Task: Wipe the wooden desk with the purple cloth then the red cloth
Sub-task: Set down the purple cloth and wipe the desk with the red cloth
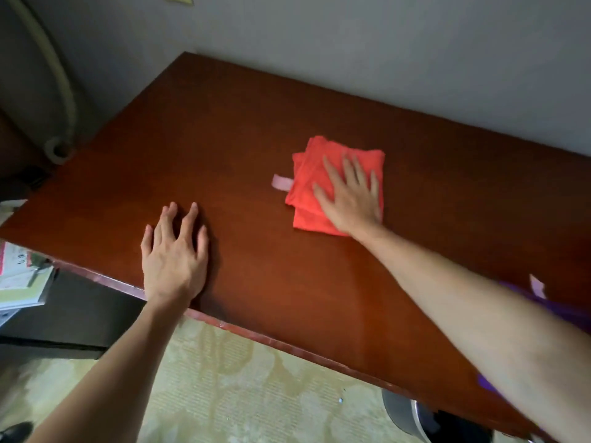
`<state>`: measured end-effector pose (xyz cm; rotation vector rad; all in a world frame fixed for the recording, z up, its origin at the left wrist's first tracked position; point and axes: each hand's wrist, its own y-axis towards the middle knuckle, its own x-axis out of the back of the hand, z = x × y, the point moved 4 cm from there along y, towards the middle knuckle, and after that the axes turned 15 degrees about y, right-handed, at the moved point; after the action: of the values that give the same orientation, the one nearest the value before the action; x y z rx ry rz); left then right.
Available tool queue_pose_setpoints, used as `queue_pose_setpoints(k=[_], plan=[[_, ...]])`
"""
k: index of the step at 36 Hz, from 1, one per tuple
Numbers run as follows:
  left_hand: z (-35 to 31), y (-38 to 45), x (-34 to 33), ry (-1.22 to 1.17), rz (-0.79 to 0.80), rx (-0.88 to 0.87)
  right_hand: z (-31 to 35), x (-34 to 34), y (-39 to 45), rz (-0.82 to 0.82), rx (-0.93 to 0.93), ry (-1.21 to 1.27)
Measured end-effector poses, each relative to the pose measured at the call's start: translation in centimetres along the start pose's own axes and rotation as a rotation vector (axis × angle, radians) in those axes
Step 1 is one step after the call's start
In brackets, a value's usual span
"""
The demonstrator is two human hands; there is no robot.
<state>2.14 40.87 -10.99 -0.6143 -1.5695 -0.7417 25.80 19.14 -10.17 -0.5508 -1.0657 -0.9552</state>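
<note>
The wooden desk point(256, 148) is reddish brown and fills the middle of the head view. A folded red cloth point(307, 180) with a pale pink loop lies on it right of centre. My right hand point(350, 196) presses flat on the red cloth, fingers spread. My left hand point(174, 254) rests palm down on the bare wood near the front edge, holding nothing. The purple cloth point(569, 311) lies at the desk's right end, mostly hidden behind my right forearm; its pale loop shows above the arm.
A grey wall runs along the desk's far edge. A pale hose point(60, 91) hangs at the far left corner. Papers point(22, 276) are stacked below the desk's left end. Patterned floor point(240, 388) and a grey bin point(406, 414) sit under the front edge.
</note>
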Motion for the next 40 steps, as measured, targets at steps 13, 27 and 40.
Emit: queue_pose_setpoints(k=[13, 27, 40], plan=[[-5.0, -3.0, 1.4, 0.023, -0.006, -0.045, -2.4, 2.4, -22.9, -0.005, 0.075, -0.022], [-16.2, -6.9, -0.3, 0.027, -0.024, -0.252, -9.0, 5.2, -2.7, -0.109, -0.130, 0.024], [-16.9, -6.5, -0.7, 0.053, -0.011, -0.269, -16.2, 7.7, 12.8, -0.063, -0.199, 0.011]])
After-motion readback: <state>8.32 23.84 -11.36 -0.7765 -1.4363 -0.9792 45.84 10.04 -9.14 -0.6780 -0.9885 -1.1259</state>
